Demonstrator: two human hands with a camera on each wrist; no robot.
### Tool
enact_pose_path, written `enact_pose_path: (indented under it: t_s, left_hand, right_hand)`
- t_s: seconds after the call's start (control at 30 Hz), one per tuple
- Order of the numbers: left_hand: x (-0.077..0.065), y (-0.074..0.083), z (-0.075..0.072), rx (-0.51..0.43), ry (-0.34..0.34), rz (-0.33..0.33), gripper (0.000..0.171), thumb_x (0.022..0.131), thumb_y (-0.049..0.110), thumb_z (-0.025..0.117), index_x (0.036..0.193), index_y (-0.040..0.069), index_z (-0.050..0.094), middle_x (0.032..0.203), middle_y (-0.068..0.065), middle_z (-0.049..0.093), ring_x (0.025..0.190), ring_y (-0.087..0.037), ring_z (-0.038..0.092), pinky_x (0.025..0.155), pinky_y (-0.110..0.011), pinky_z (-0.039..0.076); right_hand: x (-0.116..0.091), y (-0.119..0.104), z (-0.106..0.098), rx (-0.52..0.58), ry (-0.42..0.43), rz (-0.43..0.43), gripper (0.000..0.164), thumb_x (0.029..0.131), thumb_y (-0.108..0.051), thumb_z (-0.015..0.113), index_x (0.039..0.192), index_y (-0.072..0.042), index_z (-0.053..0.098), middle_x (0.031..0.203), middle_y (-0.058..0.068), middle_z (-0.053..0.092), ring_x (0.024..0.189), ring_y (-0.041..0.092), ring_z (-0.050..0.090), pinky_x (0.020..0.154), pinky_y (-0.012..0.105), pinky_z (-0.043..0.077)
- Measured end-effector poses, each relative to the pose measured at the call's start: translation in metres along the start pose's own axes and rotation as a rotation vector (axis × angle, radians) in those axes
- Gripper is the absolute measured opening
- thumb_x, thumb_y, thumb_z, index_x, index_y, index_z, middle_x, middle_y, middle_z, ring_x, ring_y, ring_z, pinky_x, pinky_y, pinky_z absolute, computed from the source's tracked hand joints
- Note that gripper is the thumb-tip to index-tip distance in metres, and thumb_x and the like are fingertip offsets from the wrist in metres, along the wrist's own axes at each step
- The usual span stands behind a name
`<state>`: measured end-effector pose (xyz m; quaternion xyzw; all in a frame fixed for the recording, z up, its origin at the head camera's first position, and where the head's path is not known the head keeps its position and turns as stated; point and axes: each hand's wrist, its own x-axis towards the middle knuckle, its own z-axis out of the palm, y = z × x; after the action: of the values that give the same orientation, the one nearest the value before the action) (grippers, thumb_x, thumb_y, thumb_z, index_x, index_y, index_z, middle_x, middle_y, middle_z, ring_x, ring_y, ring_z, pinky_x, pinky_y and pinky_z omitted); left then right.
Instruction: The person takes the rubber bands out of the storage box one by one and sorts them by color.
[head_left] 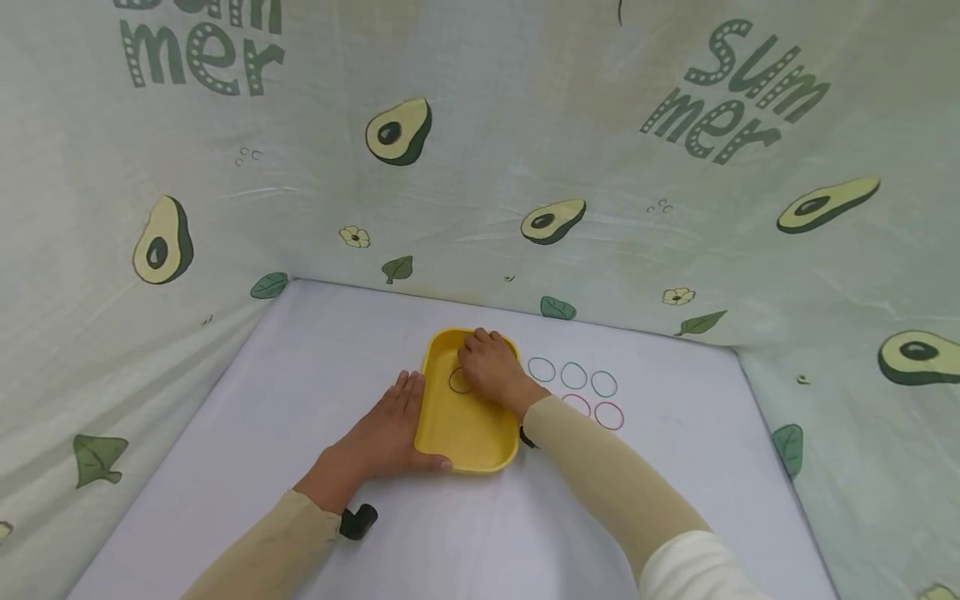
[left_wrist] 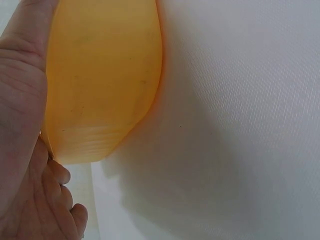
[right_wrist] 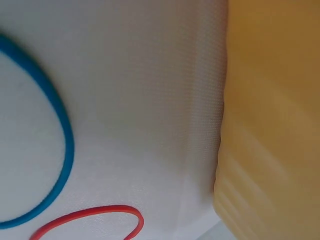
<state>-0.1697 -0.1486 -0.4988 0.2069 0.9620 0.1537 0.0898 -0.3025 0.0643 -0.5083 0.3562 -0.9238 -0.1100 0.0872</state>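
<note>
A yellow tray [head_left: 465, 433] sits on the white table. My left hand [head_left: 390, 429] lies against its left side with straight fingers, the thumb along the near rim. In the left wrist view that thumb [left_wrist: 22, 95] lies along the orange-lit tray wall [left_wrist: 105, 65]. Inside the tray, toward its far right corner, my right hand [head_left: 491, 367] reaches down with bent fingers; I cannot tell whether they pinch anything. Beside it on the tray floor a thin dark ring [head_left: 450, 383] is partly covered by the hand.
Right of the tray lie three blue-green rings [head_left: 574, 363] in a row, with red rings [head_left: 609, 403] nearer me by the right forearm. A blue ring [right_wrist: 67, 130] and a red ring [right_wrist: 100, 209] show beside the tray up close. Avocado-print cloth [head_left: 480, 167] hangs behind the table.
</note>
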Motion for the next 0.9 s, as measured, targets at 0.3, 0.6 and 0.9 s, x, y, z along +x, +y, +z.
enact_pose_path:
  t_s: [0.3,0.6,0.9]
  left_hand:
    - [0.000,0.001,-0.001,-0.002,0.013,0.007,0.141,0.081,0.085,0.068,0.163,-0.013,0.009,0.173,-0.031,0.012,0.163,-0.044,0.004,0.132,-0.054,0.020]
    - [0.000,0.005,-0.003,-0.008,-0.001,-0.015,0.142,0.080,0.085,0.068,0.164,-0.012,0.008,0.173,-0.030,0.012,0.164,-0.043,0.004,0.132,-0.054,0.019]
    - [-0.001,0.006,-0.003,-0.020,-0.008,-0.033,0.144,0.078,0.086,0.068,0.165,-0.010,0.006,0.174,-0.029,0.011,0.164,-0.042,0.004,0.132,-0.054,0.019]
  right_hand:
    - [-0.001,0.000,0.002,-0.039,0.077,-0.026,0.019,0.111,-0.024,0.047,0.109,-0.009,0.058,0.104,0.006,0.057,0.103,0.027,0.047,0.093,0.039,0.043]
    - [-0.004,0.003,-0.005,-0.074,0.093,-0.026,0.019,0.111,-0.022,0.049,0.105,-0.006,0.058,0.102,0.008,0.056,0.099,0.028,0.046,0.089,0.040,0.044]
    - [-0.021,0.024,-0.020,-0.037,0.138,0.027,0.019,0.108,-0.015,0.055,0.094,-0.003,0.057,0.087,0.007,0.049,0.090,0.029,0.043,0.082,0.041,0.041]
